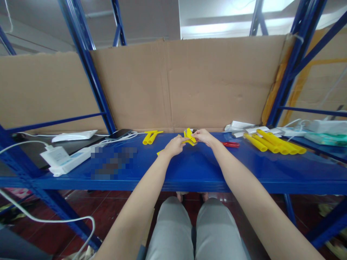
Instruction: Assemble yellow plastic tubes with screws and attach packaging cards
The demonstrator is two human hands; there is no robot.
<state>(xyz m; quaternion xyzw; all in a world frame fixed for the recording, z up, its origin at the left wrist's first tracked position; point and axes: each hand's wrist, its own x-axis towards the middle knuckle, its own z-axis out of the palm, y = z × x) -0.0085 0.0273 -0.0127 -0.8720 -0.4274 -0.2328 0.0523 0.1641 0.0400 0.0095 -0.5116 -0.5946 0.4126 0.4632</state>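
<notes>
Above the middle of the blue shelf, my left hand (175, 145) and my right hand (204, 136) meet at a yellow plastic piece (190, 137) with flat, angled arms. My left fingers are closed on its left side, and my right fingers pinch it from the right. The fingers cover part of it, so its full shape is hidden. A yellow end (159, 153) shows beside my left wrist; I cannot tell whether it belongs to the same piece. Left of my hands lie two yellow T-shaped tube pieces (150, 137). Thin red pieces (231, 144) lie just right of my right hand.
Several yellow tubes (275, 143) lie on the blue shelf (200, 169) at the right, with white packets (240, 127) behind. A white power strip (72, 160), cables and a dark phone-like object (121, 133) are at the left. Cardboard (189, 83) walls the back between blue posts.
</notes>
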